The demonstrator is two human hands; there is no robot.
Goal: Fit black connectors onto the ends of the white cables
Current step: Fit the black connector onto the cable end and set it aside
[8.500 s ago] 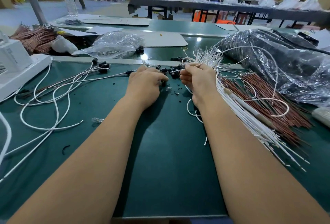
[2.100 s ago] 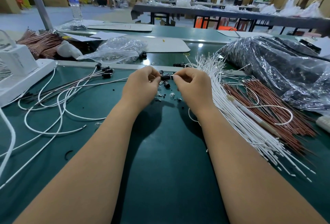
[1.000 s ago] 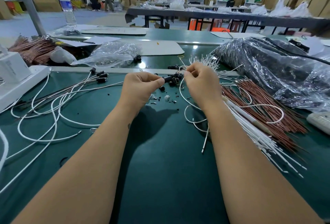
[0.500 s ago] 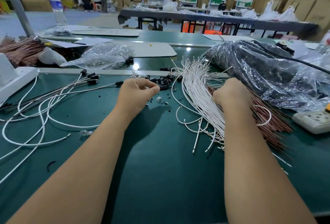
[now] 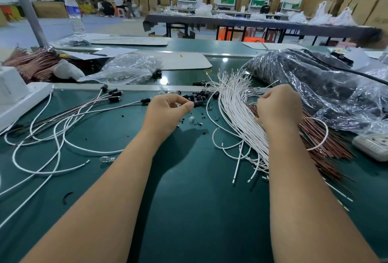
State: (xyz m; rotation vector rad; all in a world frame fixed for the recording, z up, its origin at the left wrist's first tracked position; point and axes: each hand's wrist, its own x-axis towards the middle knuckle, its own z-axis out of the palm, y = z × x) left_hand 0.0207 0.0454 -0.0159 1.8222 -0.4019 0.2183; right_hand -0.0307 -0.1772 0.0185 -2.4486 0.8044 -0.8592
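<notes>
Two bare hands over a green bench (image 5: 189, 210). Left hand (image 5: 165, 113) has its fingers (image 5: 184, 106) curled, thumb and forefinger pinching one black connector (image 5: 198, 103) just off the bench. Right hand (image 5: 279, 105) is fisted on top of the white cable bundle (image 5: 237, 120); fingers curled tight into the strands, seemingly gripping some, exact hold hidden under the hand. Bundle count too dense to tell, dozens. A loose pile of connectors (image 5: 199, 94) lies behind the left hand, roughly a dozen, overlapping so no exact count. To the left, finished cables (image 5: 63, 128) loop across the bench, five connector ends (image 5: 114, 94) visible in a fan. Brown wires (image 5: 321, 143) lie under and right of the white bundle; a second brown heap (image 5: 35, 63) sits far left. Two plastic bags: one clear (image 5: 128, 69), one with dark parts (image 5: 315, 86). One bottle (image 5: 74, 15) at back left. One power strip (image 5: 373, 145) at right edge. One white box (image 5: 19, 94) at left edge.
</notes>
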